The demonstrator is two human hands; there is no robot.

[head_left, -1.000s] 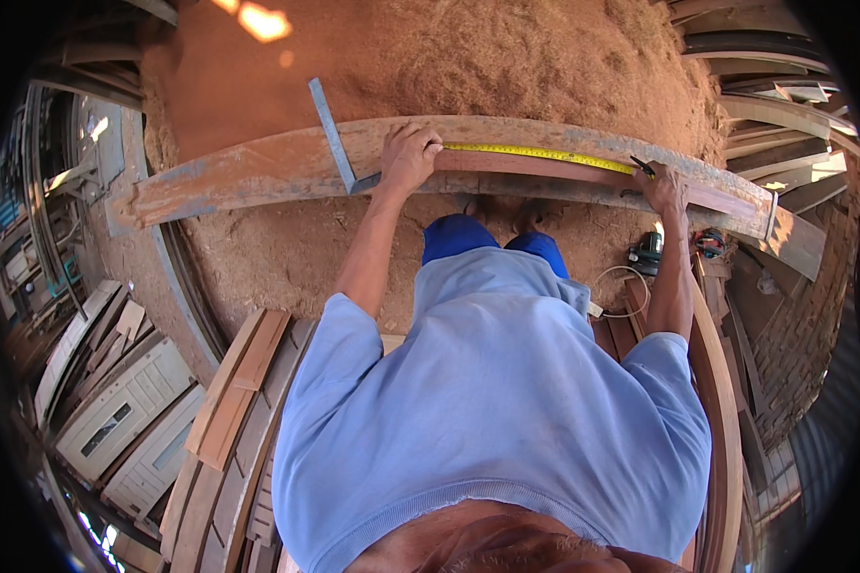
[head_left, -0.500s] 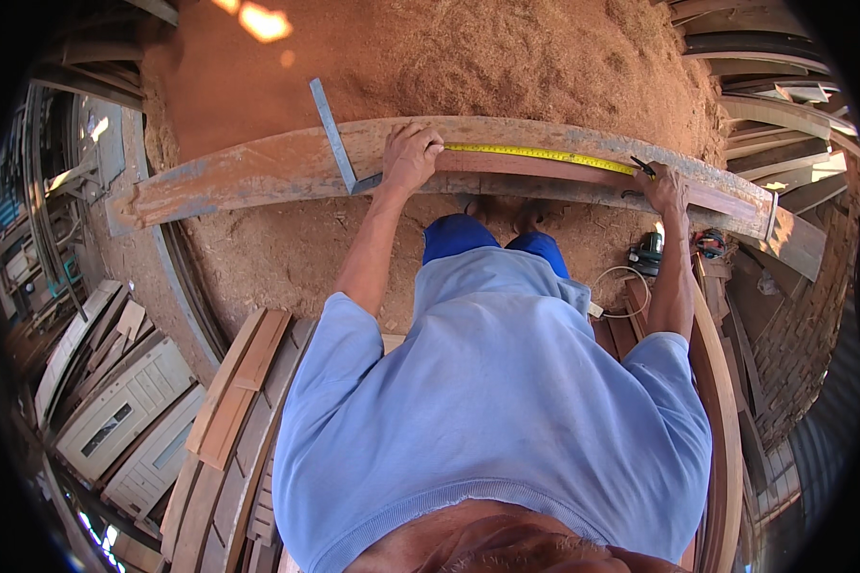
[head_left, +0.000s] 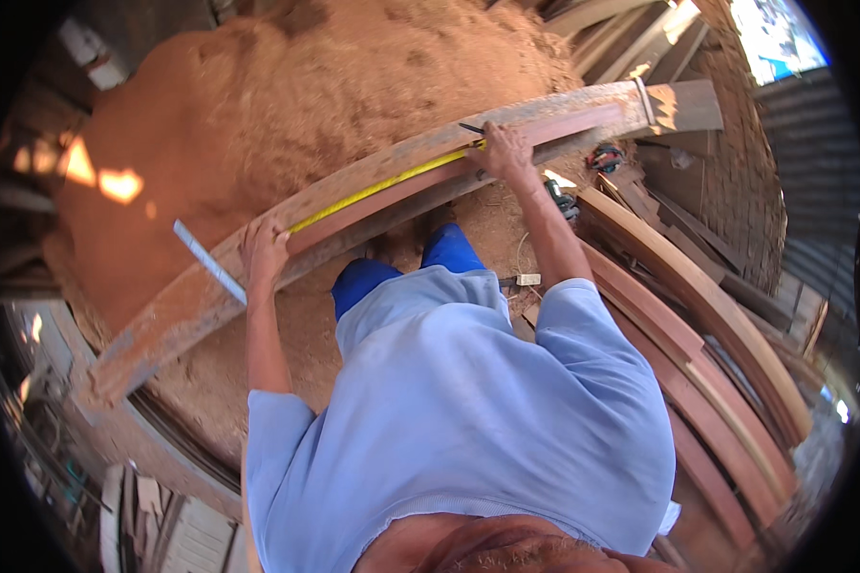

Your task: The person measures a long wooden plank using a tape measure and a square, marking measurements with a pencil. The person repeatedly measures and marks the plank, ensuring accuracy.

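A yellow tape measure (head_left: 382, 187) is stretched along a narrow reddish wooden strip (head_left: 368, 208), which lies on a long, worn plank (head_left: 177, 310). My left hand (head_left: 264, 250) is closed on the tape's left end, pressed against the wood. At the other end, my right hand (head_left: 508, 153) grips the tape, its fingers hiding whatever case there is. A thin dark marking stick, like a pencil (head_left: 471, 128), pokes out from those same fingers. Just left of my left hand, a metal square (head_left: 208, 261) rests across the plank with its blade pointing up and away.
Reddish-brown sawdust (head_left: 287, 105) is heaped beyond the plank. On the right lie long curved boards (head_left: 678, 296), with a dark green power tool (head_left: 561, 199) and a red-and-black tool (head_left: 605, 158) near the plank. A pale cable block (head_left: 526, 280) sits by my right side.
The view has turned, so the plank now slants up to the right. Both hands keep about the same places along the stretched tape.
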